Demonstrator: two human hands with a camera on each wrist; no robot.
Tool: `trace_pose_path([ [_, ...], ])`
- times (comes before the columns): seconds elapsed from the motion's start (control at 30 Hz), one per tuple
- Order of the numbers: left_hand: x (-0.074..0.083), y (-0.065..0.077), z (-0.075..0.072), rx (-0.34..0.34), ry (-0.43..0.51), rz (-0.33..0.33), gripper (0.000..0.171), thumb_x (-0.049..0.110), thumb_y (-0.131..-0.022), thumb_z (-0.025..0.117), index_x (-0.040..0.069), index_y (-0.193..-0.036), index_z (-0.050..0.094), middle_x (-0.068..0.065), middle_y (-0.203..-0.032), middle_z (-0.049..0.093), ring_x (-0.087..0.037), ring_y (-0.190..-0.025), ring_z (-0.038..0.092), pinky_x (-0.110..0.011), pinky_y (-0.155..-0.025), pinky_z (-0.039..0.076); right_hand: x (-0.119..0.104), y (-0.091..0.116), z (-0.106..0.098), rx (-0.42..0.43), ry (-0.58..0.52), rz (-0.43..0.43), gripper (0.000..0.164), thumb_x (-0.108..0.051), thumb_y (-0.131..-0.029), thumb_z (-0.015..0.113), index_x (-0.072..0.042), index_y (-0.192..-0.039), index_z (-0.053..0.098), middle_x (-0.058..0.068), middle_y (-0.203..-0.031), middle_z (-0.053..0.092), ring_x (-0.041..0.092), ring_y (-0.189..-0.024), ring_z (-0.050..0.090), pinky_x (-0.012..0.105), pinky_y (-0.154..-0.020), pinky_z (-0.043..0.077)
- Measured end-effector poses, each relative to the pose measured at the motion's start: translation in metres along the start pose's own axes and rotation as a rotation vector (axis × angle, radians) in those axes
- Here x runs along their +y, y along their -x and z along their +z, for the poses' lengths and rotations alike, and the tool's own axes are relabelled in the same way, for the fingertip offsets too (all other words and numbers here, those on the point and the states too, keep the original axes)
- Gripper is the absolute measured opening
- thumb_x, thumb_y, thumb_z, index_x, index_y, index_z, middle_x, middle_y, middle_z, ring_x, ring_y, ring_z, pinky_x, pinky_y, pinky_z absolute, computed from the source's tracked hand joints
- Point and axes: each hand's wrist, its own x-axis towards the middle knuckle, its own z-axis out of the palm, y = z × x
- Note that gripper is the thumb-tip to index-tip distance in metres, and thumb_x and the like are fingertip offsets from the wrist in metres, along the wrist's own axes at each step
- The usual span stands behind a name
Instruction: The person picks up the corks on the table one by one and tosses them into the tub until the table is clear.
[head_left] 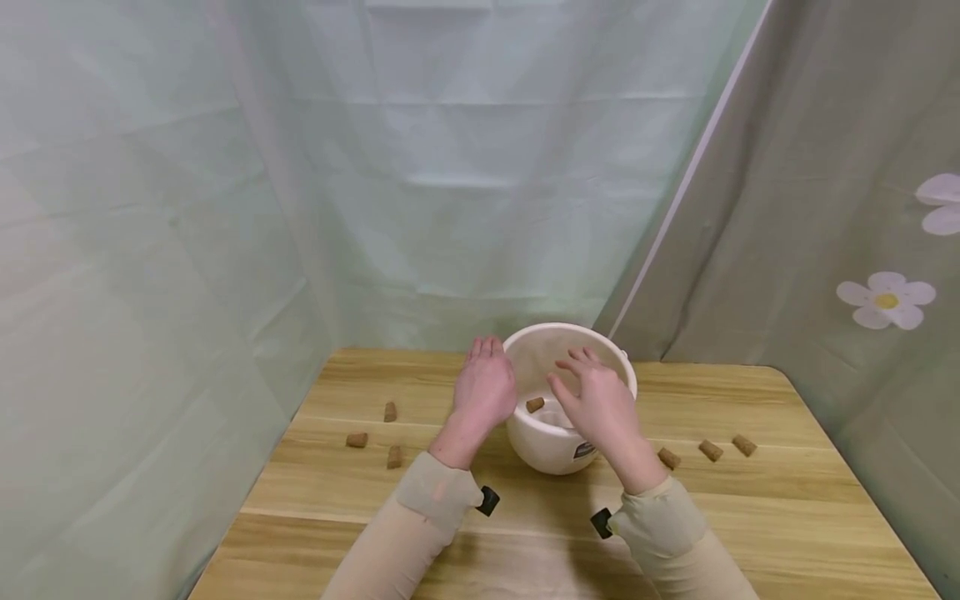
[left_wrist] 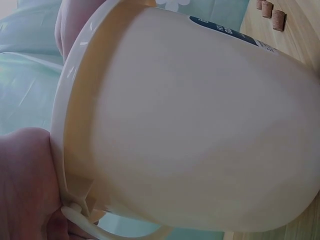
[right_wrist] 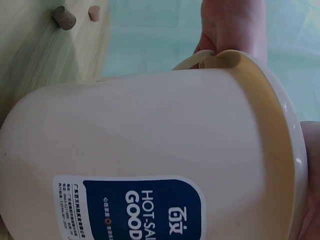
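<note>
A cream plastic bucket (head_left: 543, 454) stands upright on the wooden table. Inside it, toward the left, one cork (head_left: 535, 405) shows. My left hand (head_left: 486, 387) holds the left side of the rim beside the handle joint (left_wrist: 80, 197); its thumb is hidden. Over the right part of the opening is my right hand (head_left: 600, 404), fingers spread and slightly bent, with nothing in them. In the right wrist view the bucket's wall carries a dark blue label (right_wrist: 145, 210). The bucket's handle (left_wrist: 120, 234) hangs at its side in the left wrist view.
Left of the bucket lie three loose corks (head_left: 357, 440) on the table (head_left: 525, 558). Three more corks (head_left: 710, 451) lie to the right, the nearest one close to the right forearm. Pale curtains (head_left: 487, 167) hang behind the table and at both sides.
</note>
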Motion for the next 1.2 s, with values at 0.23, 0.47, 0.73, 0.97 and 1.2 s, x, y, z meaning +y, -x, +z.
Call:
trace_pose_path([
  [0.23,-0.001,0.001,0.0,-0.005,0.074,-0.036,0.05,0.014,-0.114,0.037,-0.017,-0.153,0.043,-0.031,-0.157,0.048,-0.047,-0.151,0.041,-0.051,-0.127,0.031,0.005,0.006,-0.009,0.091,-0.076,-0.006,0.033,-0.027,-0.103,0.072,-0.004,-0.124,0.078,0.019,-0.142,0.067,0.04,-0.143,0.055,0.061,-0.114,0.047],
  [0.47,-0.001,0.001,-0.002,-0.016,0.06,-0.038,0.051,0.015,-0.114,0.039,-0.017,-0.153,0.043,-0.031,-0.157,0.049,-0.047,-0.151,0.041,-0.05,-0.127,0.031,0.012,0.014,-0.013,0.149,-0.159,-0.031,0.026,-0.02,-0.101,0.075,-0.003,-0.121,0.08,0.02,-0.139,0.069,0.039,-0.14,0.058,0.06,-0.115,0.046],
  [0.73,0.002,0.0,-0.003,-0.026,0.052,-0.033,0.051,0.015,-0.114,0.038,-0.017,-0.153,0.043,-0.031,-0.157,0.049,-0.047,-0.151,0.041,-0.051,-0.126,0.033,0.022,0.027,-0.023,0.197,-0.208,-0.03,0.023,-0.016,-0.101,0.076,-0.003,-0.12,0.081,0.018,-0.136,0.071,0.038,-0.135,0.062,0.061,-0.113,0.048],
  [0.97,0.003,0.0,-0.004,-0.015,0.063,-0.039,0.05,0.015,-0.114,0.038,-0.017,-0.153,0.044,-0.031,-0.157,0.049,-0.046,-0.151,0.042,-0.051,-0.125,0.034,0.028,0.041,-0.035,0.22,-0.217,-0.014,0.024,-0.019,-0.102,0.075,-0.003,-0.121,0.08,0.019,-0.137,0.071,0.041,-0.138,0.059,0.055,-0.099,0.059],
  [1.2,0.002,0.002,-0.004,0.006,0.048,-0.015,0.049,0.013,-0.113,0.042,-0.019,-0.15,0.046,-0.032,-0.154,0.052,-0.047,-0.149,0.044,-0.05,-0.126,0.034,0.039,0.056,-0.047,0.233,-0.17,0.013,0.024,-0.017,-0.102,0.075,-0.004,-0.122,0.08,0.017,-0.137,0.071,0.039,-0.137,0.061,0.065,-0.106,0.051],
])
